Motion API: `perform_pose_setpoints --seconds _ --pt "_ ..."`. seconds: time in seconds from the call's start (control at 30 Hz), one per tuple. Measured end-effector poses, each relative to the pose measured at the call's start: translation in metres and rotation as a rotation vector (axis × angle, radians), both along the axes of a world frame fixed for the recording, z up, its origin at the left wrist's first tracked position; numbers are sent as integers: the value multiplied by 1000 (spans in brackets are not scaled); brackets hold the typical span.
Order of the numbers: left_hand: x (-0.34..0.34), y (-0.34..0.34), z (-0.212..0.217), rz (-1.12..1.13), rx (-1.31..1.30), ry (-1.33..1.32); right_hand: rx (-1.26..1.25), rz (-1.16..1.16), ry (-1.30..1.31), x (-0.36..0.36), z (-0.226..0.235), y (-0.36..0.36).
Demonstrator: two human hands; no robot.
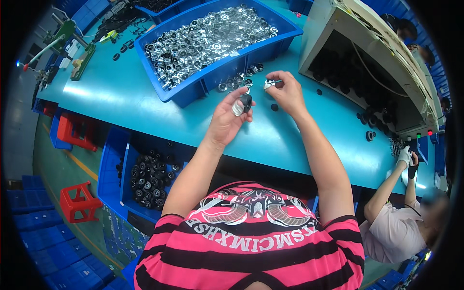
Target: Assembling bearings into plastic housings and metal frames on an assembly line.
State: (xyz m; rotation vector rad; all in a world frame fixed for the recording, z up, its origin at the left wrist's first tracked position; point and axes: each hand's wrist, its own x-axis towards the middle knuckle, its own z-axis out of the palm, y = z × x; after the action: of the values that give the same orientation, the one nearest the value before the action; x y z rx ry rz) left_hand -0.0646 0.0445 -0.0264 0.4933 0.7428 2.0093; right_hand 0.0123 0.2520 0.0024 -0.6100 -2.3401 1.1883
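My left hand [226, 119] is turned palm up above the table, its thumb and fingers closed on a small black wheel [247, 101]. A white wrap covers one of its fingers. To the right, my right hand [289, 94] pinches a small round chrome part [269, 84] between thumb and fingertips; its details are too small to make out. Between the hands and the bin lie several loose chrome parts [237, 82]. A flat black disc [274, 107] rests on the table just below my right fingertips.
A large blue bin [195, 92] full of chrome parts stands beyond my hands. At right, an open-fronted machine [333, 21] has black wheels [372, 118] inside and before it. Below the table edge, a blue crate [126, 181] holds black wheels. A gloved co-worker [398, 227] works at far right.
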Motion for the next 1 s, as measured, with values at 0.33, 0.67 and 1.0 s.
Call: perform_pose_setpoints --seconds 0.33,0.67,1.0 --pt "17 9 5 290 -342 416 -630 263 203 36 -8 -25" --pt "12 12 -7 215 -262 430 -674 350 29 41 -5 -17" --pt "17 12 -2 221 -260 426 -117 302 248 43 12 -32"
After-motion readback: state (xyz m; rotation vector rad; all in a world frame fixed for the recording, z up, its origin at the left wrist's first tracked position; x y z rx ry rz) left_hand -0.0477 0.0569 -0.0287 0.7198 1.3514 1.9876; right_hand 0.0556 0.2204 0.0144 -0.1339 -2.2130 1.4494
